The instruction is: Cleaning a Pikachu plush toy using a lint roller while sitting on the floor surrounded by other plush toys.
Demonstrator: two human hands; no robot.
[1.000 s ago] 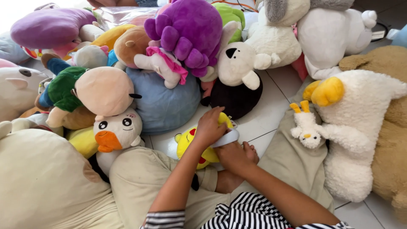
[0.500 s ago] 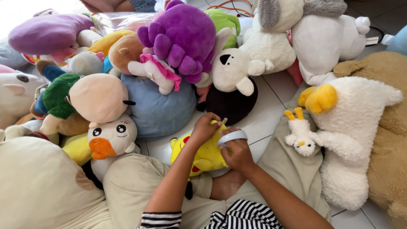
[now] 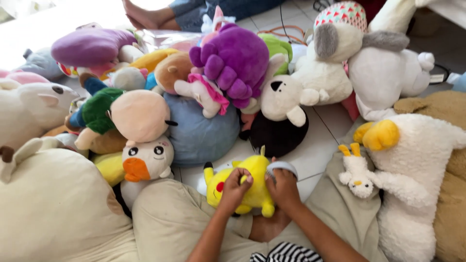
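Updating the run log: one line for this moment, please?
left hand: grips yellow plush | right hand: holds white tape roll against it

The scene is lit by soft, bright daylight from the top left, where the floor [image 3: 34, 19] is washed out white, shadows are kept faint, and the edges are bent a little.

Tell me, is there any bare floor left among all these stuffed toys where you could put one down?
Little. One strip of white tile runs between the black cushion and the white duck. A smaller patch lies between the blue cushion and the yellow toy held by the left hand and right hand. Left of that, toys are heaped.
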